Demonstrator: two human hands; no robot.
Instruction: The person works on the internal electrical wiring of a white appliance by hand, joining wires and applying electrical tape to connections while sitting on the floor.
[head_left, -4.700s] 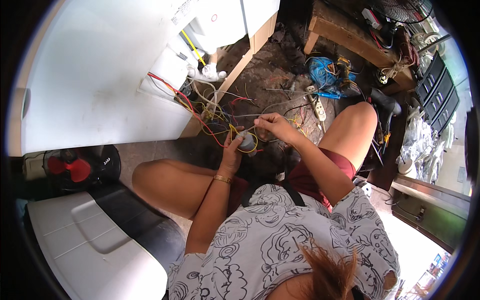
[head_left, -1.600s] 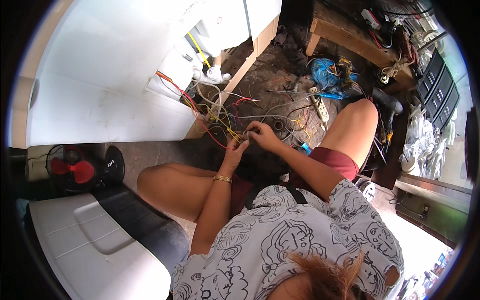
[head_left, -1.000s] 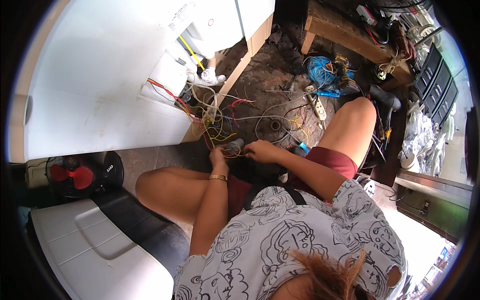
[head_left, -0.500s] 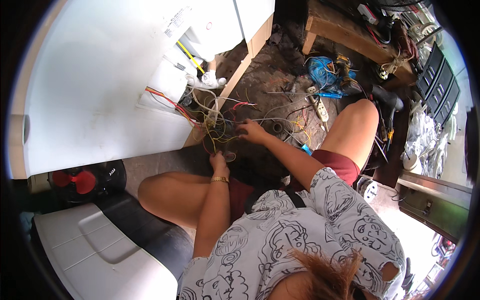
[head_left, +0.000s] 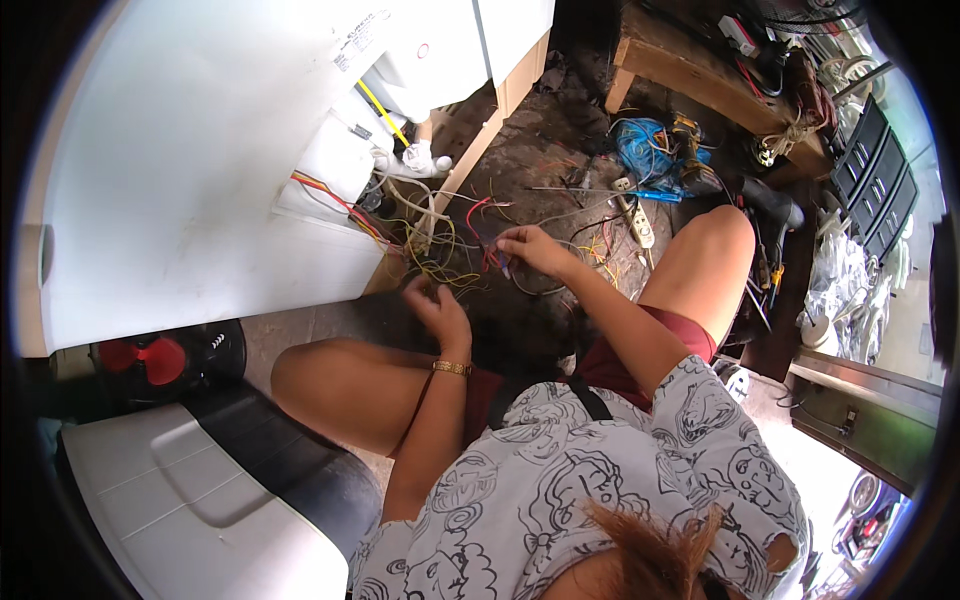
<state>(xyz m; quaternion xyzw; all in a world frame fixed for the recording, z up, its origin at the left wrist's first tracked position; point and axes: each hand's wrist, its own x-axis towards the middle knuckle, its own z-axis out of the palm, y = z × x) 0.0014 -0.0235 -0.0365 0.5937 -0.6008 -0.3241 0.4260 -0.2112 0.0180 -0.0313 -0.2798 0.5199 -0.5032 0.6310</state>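
My right hand (head_left: 532, 250) pinches red and blue wires (head_left: 495, 258) just beyond the open front of the white appliance (head_left: 180, 170). Lower and to its left, my left hand (head_left: 432, 308) has its fingers curled at a tangle of yellow wires (head_left: 430, 268); what is between those fingertips is too small to make out. Red, yellow and grey wires (head_left: 330, 190) run from a recess in the appliance, beside white pipe fittings (head_left: 420, 160) and a yellow rod (head_left: 382, 110).
A power strip (head_left: 635, 218), blue bag with cords (head_left: 645, 150) and drill (head_left: 688, 140) lie ahead right, before a wooden bench (head_left: 700, 80). Loose tools (head_left: 768, 280) and a black drawer unit (head_left: 870, 170) are at right. A red-bladed fan (head_left: 160, 360) and grey-lidded box (head_left: 195, 490) sit left.
Both hands held a grey cylindrical part with wires earlier; I no longer see it in them. My right hand moved up to the red and blue wires; my left hand reached forward.
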